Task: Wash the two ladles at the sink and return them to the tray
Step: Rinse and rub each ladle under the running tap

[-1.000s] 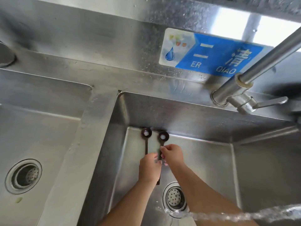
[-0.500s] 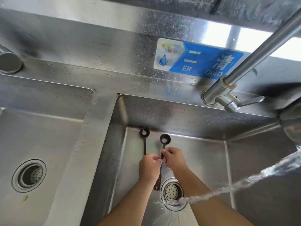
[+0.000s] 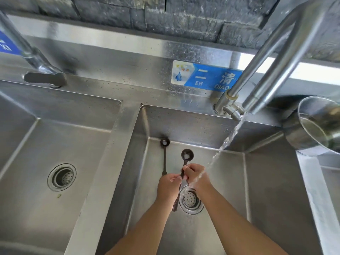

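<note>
Two small dark ladles lie in the middle basin [image 3: 266,181] of a steel sink. The left ladle [image 3: 164,155] points its bowl at the back wall, and its handle end sits in my left hand [image 3: 168,185]. My right hand [image 3: 197,176] grips the handle of the right ladle [image 3: 187,155]. That handle's lower end sticks out below my left wrist, and my left fingertips touch it too. Water from the faucet [image 3: 237,115] streams down onto my right hand.
The drain strainer [image 3: 191,201] lies just under my hands. A second basin with its own drain [image 3: 62,177] is on the left. A steel pot [image 3: 316,126] rests on the right rim. A blue label [image 3: 206,78] is on the backsplash.
The right ladle has slid toward me, away from the back wall. The water stream, which fell on the drain, now hits my right hand. The view has tilted upward.
</note>
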`<state>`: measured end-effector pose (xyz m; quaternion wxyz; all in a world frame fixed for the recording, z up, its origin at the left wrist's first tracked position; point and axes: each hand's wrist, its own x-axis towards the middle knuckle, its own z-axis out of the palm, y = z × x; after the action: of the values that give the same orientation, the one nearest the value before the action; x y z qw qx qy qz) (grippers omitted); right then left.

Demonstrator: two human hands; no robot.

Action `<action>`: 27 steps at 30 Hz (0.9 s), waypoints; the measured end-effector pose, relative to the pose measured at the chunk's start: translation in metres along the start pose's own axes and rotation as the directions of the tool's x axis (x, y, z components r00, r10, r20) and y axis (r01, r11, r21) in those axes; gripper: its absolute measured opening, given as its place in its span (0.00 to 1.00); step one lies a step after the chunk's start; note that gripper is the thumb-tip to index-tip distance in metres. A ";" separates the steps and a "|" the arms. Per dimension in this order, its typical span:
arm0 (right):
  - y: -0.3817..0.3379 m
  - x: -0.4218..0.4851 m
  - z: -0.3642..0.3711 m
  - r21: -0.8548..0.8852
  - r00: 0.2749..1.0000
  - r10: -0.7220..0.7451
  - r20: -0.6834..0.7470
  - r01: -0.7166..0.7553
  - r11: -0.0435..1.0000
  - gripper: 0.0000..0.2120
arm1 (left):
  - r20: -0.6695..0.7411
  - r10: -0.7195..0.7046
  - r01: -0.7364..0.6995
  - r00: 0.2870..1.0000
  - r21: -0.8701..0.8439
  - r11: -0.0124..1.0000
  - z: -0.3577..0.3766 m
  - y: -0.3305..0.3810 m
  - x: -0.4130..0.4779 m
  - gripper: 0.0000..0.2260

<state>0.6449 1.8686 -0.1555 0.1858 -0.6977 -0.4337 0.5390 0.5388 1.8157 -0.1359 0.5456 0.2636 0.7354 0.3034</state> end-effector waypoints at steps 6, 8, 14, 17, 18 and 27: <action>-0.010 -0.040 -0.007 0.046 0.998 0.062 0.030 -0.064 0.997 0.11 | 0.162 -0.173 0.223 0.971 -0.369 0.902 -0.011 0.005 -0.042 0.08; -0.011 -0.054 -0.008 0.058 0.997 0.068 0.047 -0.071 0.996 0.12 | 0.163 -0.195 0.245 0.967 -0.395 0.885 -0.013 0.004 -0.054 0.08; -0.004 -0.085 -0.012 0.079 0.996 0.065 0.061 -0.070 0.994 0.11 | 0.240 -0.191 0.278 0.952 -0.413 0.867 -0.025 0.001 -0.089 0.11; -0.005 -0.100 -0.017 0.156 0.992 0.082 0.099 -0.097 0.983 0.11 | 0.228 -0.170 0.248 0.959 -0.375 0.893 -0.031 0.001 -0.102 0.11; -0.006 -0.104 -0.019 0.175 0.990 0.093 0.105 -0.110 0.978 0.10 | 0.212 -0.165 0.234 0.963 -0.361 0.903 -0.032 0.001 -0.105 0.10; -0.024 -0.137 -0.034 0.324 0.977 0.152 0.149 -0.194 0.926 0.14 | 0.235 -0.125 0.199 0.964 -0.326 0.924 -0.042 -0.003 -0.144 0.09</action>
<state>0.6603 1.7793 -0.0451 0.2274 -0.6571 -0.2823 0.6610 0.5360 1.7033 -0.0364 0.6812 0.1318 0.6280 0.3524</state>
